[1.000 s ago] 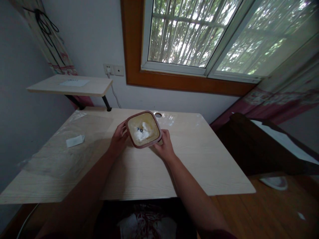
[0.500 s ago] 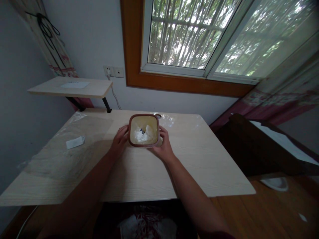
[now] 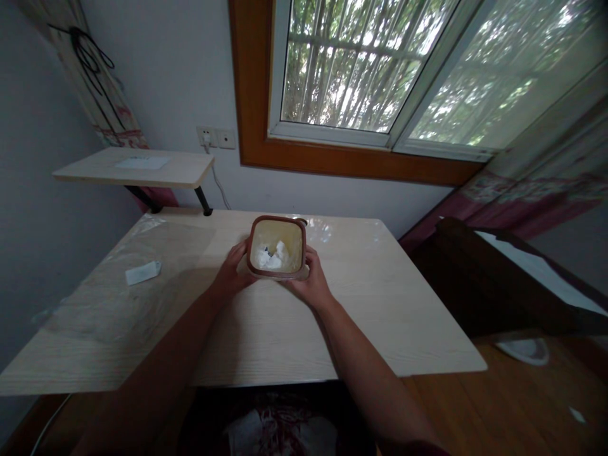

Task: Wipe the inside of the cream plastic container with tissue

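At the far left, a patterned curtain hangs against the wall, with a looped black cord in front of it. Below, a raised shelf on black supports carries a flat paper sheet. Clear plastic film covers the left portion of the desk; a small white packet lies on the film. A wall socket with a plugged-in cable is mounted behind the desk.

The left hand is part-curled, its fingers pressed along the left side of a square container. The container sits between both hands, above the rear middle of the desk, its brown-rimmed mouth facing the viewer. Contact between its base and the desk cannot be determined. Crumpled white material lies inside. The right hand is curved around the right side and lower right corner, gripping the container.

Further right, a dark furniture piece bearing a white sheet stands beside the desk, below a second curtain.
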### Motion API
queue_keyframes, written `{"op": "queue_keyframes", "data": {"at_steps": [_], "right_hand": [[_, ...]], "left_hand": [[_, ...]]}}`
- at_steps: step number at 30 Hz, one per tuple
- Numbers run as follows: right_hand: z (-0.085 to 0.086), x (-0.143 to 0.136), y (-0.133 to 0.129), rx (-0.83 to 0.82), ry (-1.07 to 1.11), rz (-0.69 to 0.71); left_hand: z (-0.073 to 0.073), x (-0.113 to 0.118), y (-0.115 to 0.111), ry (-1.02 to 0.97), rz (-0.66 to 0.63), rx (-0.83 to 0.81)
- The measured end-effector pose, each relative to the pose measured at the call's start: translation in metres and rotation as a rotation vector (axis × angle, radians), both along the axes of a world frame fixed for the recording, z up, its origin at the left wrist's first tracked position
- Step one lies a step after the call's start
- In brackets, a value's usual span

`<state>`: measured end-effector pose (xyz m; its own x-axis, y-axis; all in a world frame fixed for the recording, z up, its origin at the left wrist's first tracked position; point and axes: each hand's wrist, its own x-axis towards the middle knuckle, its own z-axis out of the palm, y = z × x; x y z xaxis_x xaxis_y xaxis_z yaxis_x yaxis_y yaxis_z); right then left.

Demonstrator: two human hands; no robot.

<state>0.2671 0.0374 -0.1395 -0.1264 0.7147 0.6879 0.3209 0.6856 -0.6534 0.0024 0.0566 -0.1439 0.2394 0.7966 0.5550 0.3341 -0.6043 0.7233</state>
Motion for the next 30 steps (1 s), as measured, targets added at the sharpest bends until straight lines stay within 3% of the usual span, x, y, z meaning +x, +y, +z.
{"op": "queue_keyframes", "data": {"at_steps": [19,30], "right_hand": [[-0.0026,0.0049,0.0004,0.029,-0.025,0.001],[-0.0001,0.0044,-0.0007,0.039,-0.011,0.012]], "left_hand": [[0.0061,0.0014,-0.0041,0.004,-0.024,0.019],[0.0023,0.0005,-0.0014,0.001,-0.016,0.059]]}}
